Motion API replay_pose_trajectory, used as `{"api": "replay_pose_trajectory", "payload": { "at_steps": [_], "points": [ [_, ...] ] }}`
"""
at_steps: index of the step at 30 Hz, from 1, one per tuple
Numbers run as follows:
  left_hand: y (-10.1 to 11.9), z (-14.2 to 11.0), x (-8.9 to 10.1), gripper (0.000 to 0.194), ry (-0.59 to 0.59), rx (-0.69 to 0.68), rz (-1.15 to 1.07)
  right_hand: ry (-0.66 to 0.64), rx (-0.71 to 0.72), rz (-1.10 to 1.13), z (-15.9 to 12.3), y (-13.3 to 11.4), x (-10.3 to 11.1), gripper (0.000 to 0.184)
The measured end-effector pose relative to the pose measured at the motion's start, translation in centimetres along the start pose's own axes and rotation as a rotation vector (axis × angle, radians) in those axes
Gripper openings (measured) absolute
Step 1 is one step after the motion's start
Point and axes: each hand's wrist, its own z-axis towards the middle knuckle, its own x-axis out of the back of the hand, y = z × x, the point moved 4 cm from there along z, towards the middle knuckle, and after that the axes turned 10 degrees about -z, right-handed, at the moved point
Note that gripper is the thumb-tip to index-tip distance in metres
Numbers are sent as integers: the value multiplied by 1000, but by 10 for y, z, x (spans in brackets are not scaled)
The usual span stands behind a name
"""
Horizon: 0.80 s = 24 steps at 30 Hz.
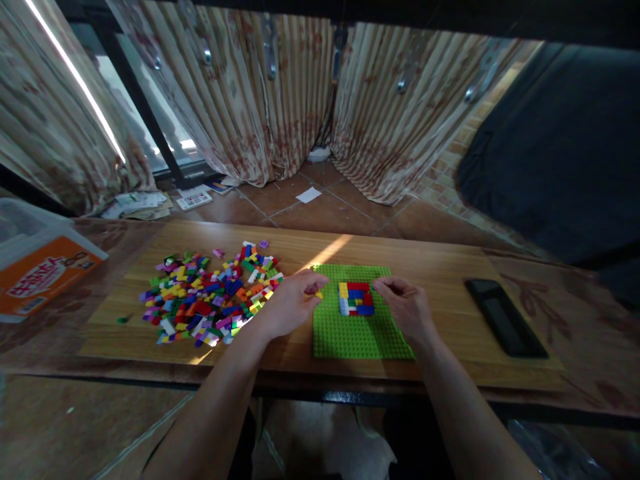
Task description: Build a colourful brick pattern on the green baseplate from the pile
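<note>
A green studded baseplate [345, 340] lies on the wooden board. On it stands a compact block of toy bricks [357, 299] in red, blue, yellow and white. My left hand [291, 301] is above the plate's left edge, its fingers pinched on a small yellow brick [318, 294]. At the block's right side, my right hand [407, 308] has thumb and forefinger closed together close to the bricks. Whether anything sits between those fingertips is too small to make out.
Left of the plate spreads a large pile of loose mixed-colour bricks [200, 300]. A black phone [505, 317] rests on the right of the wooden board [440, 267]. At the far left stands a clear plastic tub [45, 267] with an orange label. Curtains [290, 100] hang beyond the table.
</note>
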Motion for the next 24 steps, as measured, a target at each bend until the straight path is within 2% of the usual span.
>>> {"api": "replay_pose_trajectory", "payload": {
  "at_steps": [4, 8, 16, 24],
  "points": [
    [-4, 1, 0, 30, 5, 5, 6, -58, -131, 99, 2, 6, -3, 38],
    [-7, 1, 1, 31, 9, 7, -2, -73, -168, 98, 3, 11, -4, 40],
    [-7, 0, 2, 29, -9, -6, 79, -19, -130, -80, 4, 18, -5, 39],
    [-6, 1, 0, 29, -48, -4, 128, -27, -101, -212, 3, 19, -2, 40]
  ]
}}
